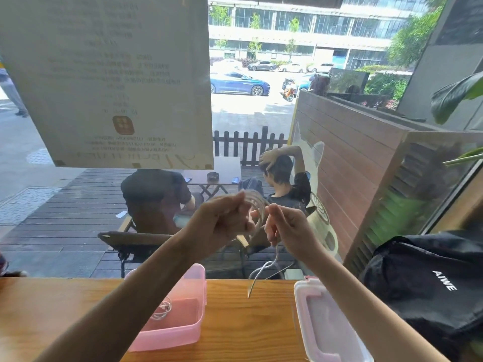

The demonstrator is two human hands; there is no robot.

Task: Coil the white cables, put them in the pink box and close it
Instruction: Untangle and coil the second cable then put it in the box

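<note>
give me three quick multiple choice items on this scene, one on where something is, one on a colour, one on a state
1. Where does the lid lie?
A. right of the pink box
B. on the box
C. inside the bag

2. What colour is the bag?
A. red
B. black
C. white

3. The cable in the hands is
A. flat on the table
B. partly coiled, its tail hanging
C. in the box

Answers: 1 A, it rests on the table right of the box; 2 B, black fabric with white letters; 3 B, the left hand holds loops while the right hand pinches the strand.
</note>
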